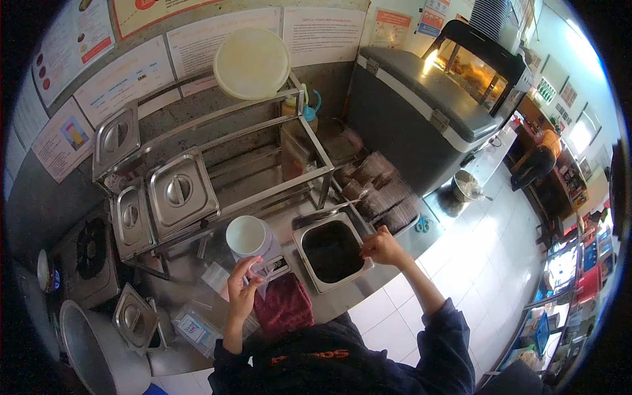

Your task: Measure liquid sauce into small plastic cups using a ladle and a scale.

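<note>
My left hand (242,291) holds a small clear plastic bag (263,271), its mouth spread between thumb and fingers. Just behind the bag, a white round tub (248,237) stands on a digital scale (280,266) with a lit display. My right hand (384,248) is at the right rim of a square stainless steel pan (323,287), fingers curled downward. Whether those fingers grip something is hidden. Dark contents (331,252) fill part of the pan. A folded maroon cloth (284,308) lies in front of the scale.
Packed clear bags with brown contents (382,185) fill a tray behind the pan, near blue-handled scissors (422,223). Lidded steel pans (182,192) sit in a metal rack at left. A gas stove (89,256), a large pot (98,355) and a grey cooler box (410,98) flank the counter.
</note>
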Available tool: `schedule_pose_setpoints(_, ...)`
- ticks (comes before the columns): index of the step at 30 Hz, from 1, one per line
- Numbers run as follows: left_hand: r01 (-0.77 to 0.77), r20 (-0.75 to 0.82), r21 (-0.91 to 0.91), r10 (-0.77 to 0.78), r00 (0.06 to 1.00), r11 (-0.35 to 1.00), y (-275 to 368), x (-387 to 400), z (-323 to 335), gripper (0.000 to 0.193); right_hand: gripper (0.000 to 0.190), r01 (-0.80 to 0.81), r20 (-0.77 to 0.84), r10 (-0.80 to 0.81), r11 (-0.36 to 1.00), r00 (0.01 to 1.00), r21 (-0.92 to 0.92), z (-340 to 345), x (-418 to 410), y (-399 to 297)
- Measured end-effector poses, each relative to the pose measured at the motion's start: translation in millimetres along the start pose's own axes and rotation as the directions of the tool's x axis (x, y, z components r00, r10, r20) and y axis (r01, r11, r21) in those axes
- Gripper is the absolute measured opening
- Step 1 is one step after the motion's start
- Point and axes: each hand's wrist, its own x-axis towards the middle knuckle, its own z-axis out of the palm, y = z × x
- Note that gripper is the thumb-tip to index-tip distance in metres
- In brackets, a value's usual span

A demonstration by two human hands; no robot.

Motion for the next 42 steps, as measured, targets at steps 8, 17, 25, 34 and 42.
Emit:
schedule_pose_setpoints(8, -0.118, 0.051, 0.143, 0.112, 0.992, 0.983, -0.7, 11.8, 16.0, 0.04, 0.007, -0.192, -0.034, 0.242, 0.841, 0.97, 0.507, 11.5, -19.5, 23.3)
schedule_pose_setpoints(17, -0.177, 0.092, 0.105, 0.167, 0.982, 0.979, -9.5, 26.9, 48.6, 0.042, 0.008, -0.249, -0.139, 0.4, 0.769, 0.906, 0.588, -11.5, -41.0, 34.5)
schedule_pose_setpoints(25, -0.194, 0.128, 0.029, 0.189, 0.974, 0.981, -14.0, 45.8, 83.6, 0.047, 0.011, -0.267, -0.237, 0.486, 0.755, 0.841, 0.599, -74.9, -39.0, 5.6)
schedule_pose_setpoints(34, -0.193, 0.16, -0.004, 0.191, 0.968, 0.981, -19.0, 60.5, 113.7, 0.046, 0.01, -0.177, -0.339, 0.467, 0.762, 0.816, 0.623, -136.8, -38.0, -32.5)
schedule_pose_setpoints(42, -0.227, 0.141, -0.056, 0.233, 0.962, 0.972, -18.5, 70.1, 127.4, 0.045, 0.008, -0.189, -0.441, 0.491, 0.801, 0.751, 0.569, -146.3, -21.0, -73.5)
